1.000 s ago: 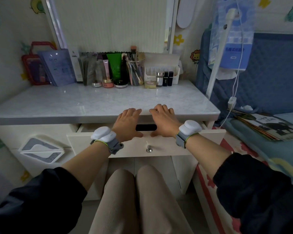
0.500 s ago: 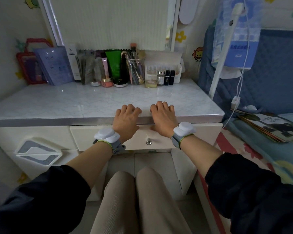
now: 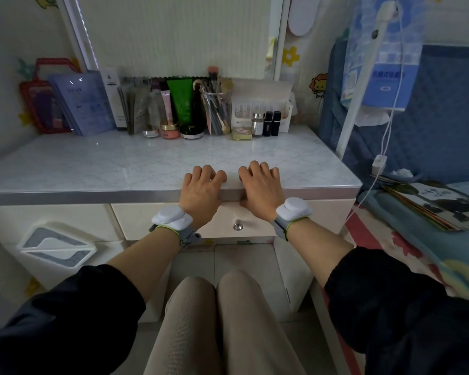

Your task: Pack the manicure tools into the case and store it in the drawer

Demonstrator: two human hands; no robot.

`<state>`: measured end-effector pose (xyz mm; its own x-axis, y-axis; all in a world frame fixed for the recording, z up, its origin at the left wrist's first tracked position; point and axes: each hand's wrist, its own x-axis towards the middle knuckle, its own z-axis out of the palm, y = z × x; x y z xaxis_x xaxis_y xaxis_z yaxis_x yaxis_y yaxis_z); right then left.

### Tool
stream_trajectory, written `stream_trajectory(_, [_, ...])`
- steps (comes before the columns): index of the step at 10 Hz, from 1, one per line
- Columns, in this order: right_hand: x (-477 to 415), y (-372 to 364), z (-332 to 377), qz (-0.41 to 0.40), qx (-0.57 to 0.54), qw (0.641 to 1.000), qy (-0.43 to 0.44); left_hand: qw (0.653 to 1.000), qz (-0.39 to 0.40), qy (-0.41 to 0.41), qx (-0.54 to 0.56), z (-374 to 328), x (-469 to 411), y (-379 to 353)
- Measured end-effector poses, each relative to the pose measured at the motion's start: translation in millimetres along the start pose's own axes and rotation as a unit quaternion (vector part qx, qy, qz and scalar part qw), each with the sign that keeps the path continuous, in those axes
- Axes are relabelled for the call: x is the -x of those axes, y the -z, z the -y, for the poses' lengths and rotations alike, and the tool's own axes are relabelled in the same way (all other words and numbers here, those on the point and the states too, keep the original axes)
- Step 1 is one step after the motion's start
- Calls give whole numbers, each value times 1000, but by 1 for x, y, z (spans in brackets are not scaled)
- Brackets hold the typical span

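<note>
The cream drawer [image 3: 144,219] under the marble tabletop [image 3: 114,163] is pushed fully in, its front flush with the neighbouring panel and its small metal knob [image 3: 238,226] showing. My left hand [image 3: 201,194] and my right hand [image 3: 260,189] lie side by side over the table's front edge, fingers curled onto the top, palms against the drawer's upper rim. Neither hand holds anything. The manicure case and its tools are out of sight.
Cosmetics line the back of the table: a green tube [image 3: 181,104], a brush cup [image 3: 217,112], small jars, lipsticks and a white organiser [image 3: 263,104]. A red bag [image 3: 42,104] stands at the back left. A bed with booklets [image 3: 433,204] lies to the right. My knees sit below the drawer.
The drawer, open a second ago with a dark case visible inside, has been pushed shut by both hands. My hands followed it in and now rest on the table edge.
</note>
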<state>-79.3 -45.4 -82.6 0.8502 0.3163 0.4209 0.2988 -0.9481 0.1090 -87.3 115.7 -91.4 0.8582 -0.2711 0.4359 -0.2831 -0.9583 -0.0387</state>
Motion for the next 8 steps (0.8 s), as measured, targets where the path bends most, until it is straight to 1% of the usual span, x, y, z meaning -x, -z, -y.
stream_trajectory(3, [-1,-3,1,-22,8,1000,8,1000,-18,-11,-20,1,-3,-3])
stream_trajectory(5, [-5,2,5,4,28,999,18,1000,-1,-17,-10,4,-4,0])
stream_trajectory(6, [-6,6,4,39,13,999,17,1000,15,-18,14,5,-2,2])
stream_trajectory(7, [-15,23,1,113,-24,993,11,997,65,-7,49,9,-7,12])
stream_trajectory(8, [-25,44,-3,170,-104,980,-25,985,105,17,136,11,-16,32])
